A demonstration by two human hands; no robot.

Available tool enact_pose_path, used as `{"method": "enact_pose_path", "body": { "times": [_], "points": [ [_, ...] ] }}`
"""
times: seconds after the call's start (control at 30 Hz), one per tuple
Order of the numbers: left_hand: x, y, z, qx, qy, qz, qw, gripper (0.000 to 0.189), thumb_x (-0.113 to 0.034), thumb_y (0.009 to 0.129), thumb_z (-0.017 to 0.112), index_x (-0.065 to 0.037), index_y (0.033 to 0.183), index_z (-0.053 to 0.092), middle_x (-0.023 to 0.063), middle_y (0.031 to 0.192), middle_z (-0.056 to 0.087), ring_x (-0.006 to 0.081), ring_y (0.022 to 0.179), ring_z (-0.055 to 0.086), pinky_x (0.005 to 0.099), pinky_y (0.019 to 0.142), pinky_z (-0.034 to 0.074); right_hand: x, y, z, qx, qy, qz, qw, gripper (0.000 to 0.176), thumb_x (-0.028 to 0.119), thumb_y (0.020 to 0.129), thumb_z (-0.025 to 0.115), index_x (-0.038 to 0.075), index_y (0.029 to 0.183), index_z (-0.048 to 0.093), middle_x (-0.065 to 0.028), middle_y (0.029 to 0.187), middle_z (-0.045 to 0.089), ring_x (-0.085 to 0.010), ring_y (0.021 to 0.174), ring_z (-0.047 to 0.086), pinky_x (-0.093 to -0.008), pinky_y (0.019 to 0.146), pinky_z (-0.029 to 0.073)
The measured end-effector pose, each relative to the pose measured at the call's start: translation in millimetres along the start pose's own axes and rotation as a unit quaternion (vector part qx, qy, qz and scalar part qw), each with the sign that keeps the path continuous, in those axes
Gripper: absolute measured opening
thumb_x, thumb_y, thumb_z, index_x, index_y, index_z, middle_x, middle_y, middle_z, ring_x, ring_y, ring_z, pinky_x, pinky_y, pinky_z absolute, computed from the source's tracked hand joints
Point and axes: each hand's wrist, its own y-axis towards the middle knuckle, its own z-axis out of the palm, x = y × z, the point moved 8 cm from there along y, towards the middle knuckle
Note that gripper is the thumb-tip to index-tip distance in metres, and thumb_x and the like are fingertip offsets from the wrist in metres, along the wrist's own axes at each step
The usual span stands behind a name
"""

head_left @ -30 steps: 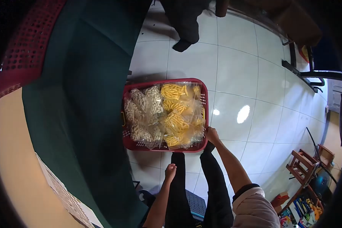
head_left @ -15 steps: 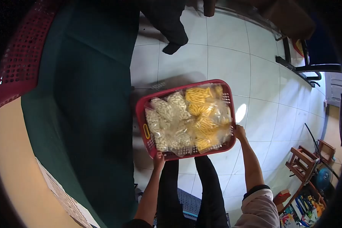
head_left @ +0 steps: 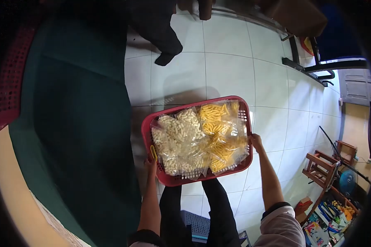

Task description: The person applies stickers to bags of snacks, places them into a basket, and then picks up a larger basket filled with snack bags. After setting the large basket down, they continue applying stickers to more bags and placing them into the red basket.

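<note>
A red plastic basket (head_left: 169, 180) with perforated sides hangs before me, held between both hands above the floor. My left hand (head_left: 150, 165) is closed on its left side, just below a yellow handle piece (head_left: 153, 152). On the opposite side, my right hand (head_left: 255, 141) grips the right rim, fingers partly hidden behind it. Inside lie several clear plastic bags. Those on the left hold white, pellet-like pieces (head_left: 175, 131); those on the right hold yellow, stick-like pieces (head_left: 214, 117).
A dark green cloth-covered surface (head_left: 78, 123) runs along my left, with another red basket (head_left: 6, 90) on it. Ahead, a person's dark-clad leg (head_left: 165, 41) stands on the tiled floor (head_left: 231, 78). Wooden furniture (head_left: 319, 166) and a blue fan (head_left: 347, 182) are at right. A dark crate (head_left: 198, 224) lies below.
My left hand has shifted from the basket's near left corner up onto its left side. In view, the basket sits slightly lower and to the left. The surroundings have shifted leftward.
</note>
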Motion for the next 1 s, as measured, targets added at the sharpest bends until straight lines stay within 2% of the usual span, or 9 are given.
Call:
{"method": "enact_pose_path", "body": {
  "times": [0.1, 0.23, 0.27, 0.37, 0.5, 0.63, 0.7, 0.8, 1.0],
  "points": [
    [-7, -2, 6, 0.016, 0.017, 0.04, 0.999, 0.045, -0.033, 0.064, 0.068, 0.005, 0.083, 0.055, 0.0214, 0.077, 0.057, 0.0375, 0.075, 0.057, 0.0432, 0.066, 0.045, -13, -2, 7, -0.069, -0.065, -0.02, 0.995, 0.032, 0.025, 0.075, 0.054, -0.002, 0.091, 0.058, -0.0133, 0.079, 0.061, -0.0184, 0.066, 0.058, -0.0329, 0.059, 0.046],
    [-43, 3, -10, 0.029, 0.028, 0.03, 0.999, 0.037, -0.029, 0.064, 0.068, 0.002, 0.078, 0.055, 0.0193, 0.069, 0.057, 0.0365, 0.068, 0.057, 0.0413, 0.06, 0.045, -13, -6, 10, -0.008, -0.191, 0.054, 0.98, 0.027, 0.026, 0.07, 0.053, 0.0, 0.072, 0.061, -0.0146, 0.064, 0.061, -0.027, 0.063, 0.061, -0.0371, 0.06, 0.047],
    [-67, 3, -26, 0.025, 0.022, 0.026, 0.999, 0.037, -0.029, 0.064, 0.068, 0.002, 0.078, 0.055, 0.0193, 0.069, 0.057, 0.0365, 0.068, 0.057, 0.0413, 0.06, 0.045, -7, -9, 6, -0.036, -0.209, -0.023, 0.977, 0.026, 0.026, 0.071, 0.053, 0.001, 0.072, 0.061, -0.0128, 0.06, 0.06, -0.0242, 0.058, 0.061, -0.0365, 0.057, 0.047],
    [-83, 4, -33, 0.23, -0.082, -0.12, 0.962, 0.032, -0.027, 0.066, 0.064, 0.001, 0.076, 0.054, 0.0173, 0.062, 0.056, 0.0356, 0.058, 0.055, 0.0406, 0.057, 0.046, -6, -31, 5, 0.078, -0.083, 0.086, 0.99, 0.029, 0.028, 0.073, 0.053, 0.0, 0.07, 0.061, -0.0125, 0.057, 0.059, -0.0221, 0.053, 0.06, -0.0352, 0.053, 0.047],
    [-60, 33, -37, 0.1, 0.012, 0.1, 0.99, 0.03, -0.023, 0.065, 0.061, 0.004, 0.075, 0.053, 0.023, 0.065, 0.054, 0.04, 0.064, 0.054, 0.0459, 0.057, 0.041, 38, -67, -16, 0.026, -0.13, 0.034, 0.991, 0.035, 0.031, 0.074, 0.053, -0.001, 0.061, 0.058, -0.011, 0.048, 0.053, -0.018, 0.046, 0.056, -0.0353, 0.046, 0.043],
    [-89, 23, -68, 0.089, 0.05, 0.09, 0.991, 0.026, -0.021, 0.065, 0.06, 0.004, 0.072, 0.053, 0.0232, 0.065, 0.054, 0.0401, 0.065, 0.054, 0.0456, 0.056, 0.041, 42, -98, -41, -0.058, -0.117, 0.003, 0.991, 0.035, 0.026, 0.076, 0.051, 0.0, 0.052, 0.052, -0.0071, 0.043, 0.048, -0.0133, 0.042, 0.049, -0.032, 0.04, 0.037],
    [-94, 23, -77, 0.079, 0.064, 0.128, 0.987, 0.019, -0.015, 0.068, 0.06, 0.003, 0.07, 0.054, 0.0136, 0.059, 0.055, 0.0249, 0.056, 0.056, 0.038, 0.052, 0.042, 63, -131, -53, -0.104, 0.005, 0.045, 0.994, 0.031, 0.02, 0.076, 0.05, 0.003, 0.05, 0.049, -0.0038, 0.043, 0.046, -0.0114, 0.039, 0.045, -0.0287, 0.037, 0.033],
    [-155, 8, -146, 0.053, -0.102, 0.066, 0.991, 0.023, -0.019, 0.065, 0.061, 0.001, 0.063, 0.05, 0.0169, 0.056, 0.051, 0.032, 0.054, 0.054, 0.0413, 0.051, 0.04, 95, -189, -95, -0.184, 0.164, 0.021, 0.969, 0.025, 0.014, 0.074, 0.049, 0.005, 0.052, 0.047, 0.0023, 0.046, 0.041, -0.0066, 0.039, 0.038, -0.0259, 0.035, 0.028],
    [-297, 33, -246, 0.019, -0.186, 0.225, 0.956, 0.028, -0.022, 0.069, 0.061, 0.002, 0.061, 0.048, 0.0186, 0.054, 0.05, 0.0304, 0.05, 0.053, 0.039, 0.046, 0.037, 256, -264, -176, -0.203, 0.193, -0.081, 0.957, 0.024, 0.011, 0.076, 0.048, 0.009, 0.054, 0.042, 0.0058, 0.05, 0.035, -0.0044, 0.042, 0.029, -0.0246, 0.038, 0.022]
  ]
}}
